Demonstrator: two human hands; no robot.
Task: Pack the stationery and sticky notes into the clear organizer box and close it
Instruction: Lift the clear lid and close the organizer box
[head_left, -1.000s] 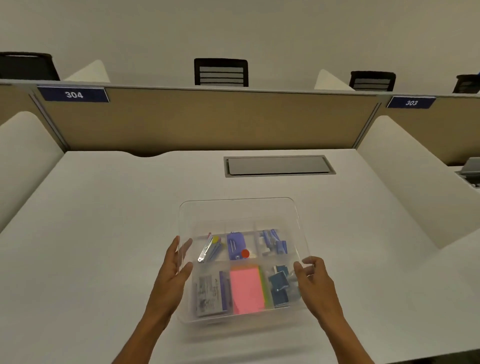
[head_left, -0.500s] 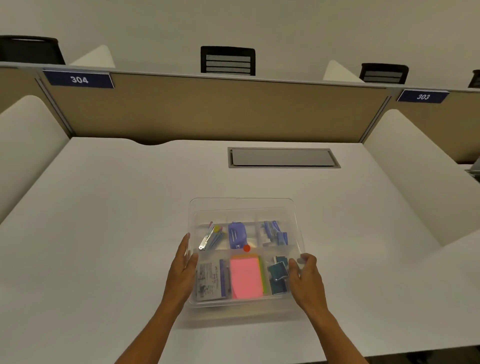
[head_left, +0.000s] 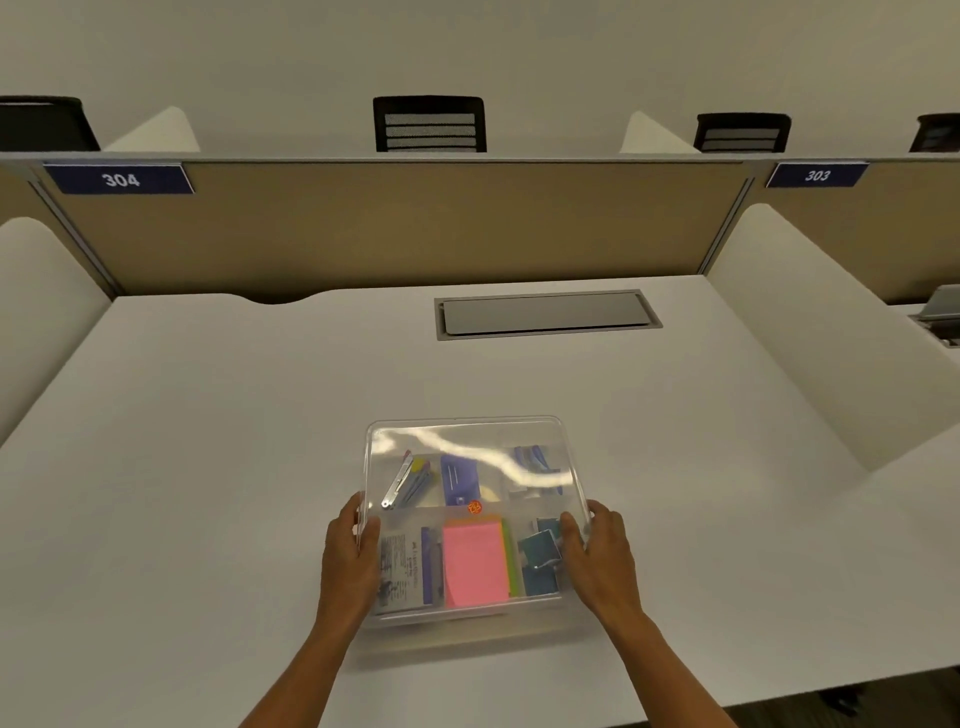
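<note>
The clear organizer box (head_left: 470, 431) rests on the white desk near its front edge, with its clear lid lying flat on top. Through the lid I see pink sticky notes (head_left: 475, 564) in the near middle compartment, a printed packet (head_left: 402, 569) at near left, blue binder clips (head_left: 537, 551) at near right, a silver stapler (head_left: 400, 480) at far left and a purple item (head_left: 458, 480) at far middle. My left hand (head_left: 349, 556) grips the box's left side. My right hand (head_left: 597, 553) grips the right side, thumb on the lid.
A grey cable hatch (head_left: 545, 314) is set into the desk (head_left: 208, 441) behind the box. A tan partition (head_left: 395, 223) closes the back, white dividers (head_left: 810, 322) flank both sides. Black chairs (head_left: 430, 123) stand beyond the partition.
The lid, raised a second ago, has come down flat on the box. Both hands have slid along the sides to clasp the box's edges.
</note>
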